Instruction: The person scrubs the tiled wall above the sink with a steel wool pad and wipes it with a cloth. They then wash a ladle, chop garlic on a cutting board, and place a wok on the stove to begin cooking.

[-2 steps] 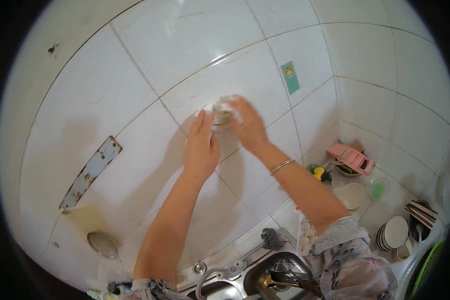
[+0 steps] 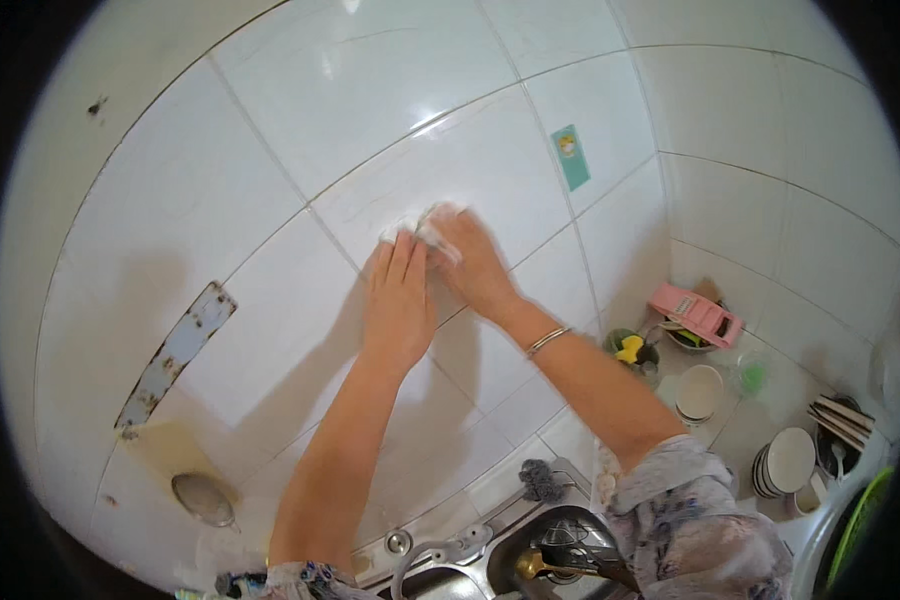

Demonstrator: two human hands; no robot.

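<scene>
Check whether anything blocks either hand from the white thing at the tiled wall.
Nothing visible does. The left hand and right hand are both right at the white thing, with the tiled wall behind it; blur hides their exact contact.

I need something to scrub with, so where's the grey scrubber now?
The grey scrubber is low in the head view, right of centre, just behind the right basin, right of the tap.

glare on bright tiles [image 2: 460, 165], soft shadows, blurry right hand [image 2: 467, 252]
</scene>
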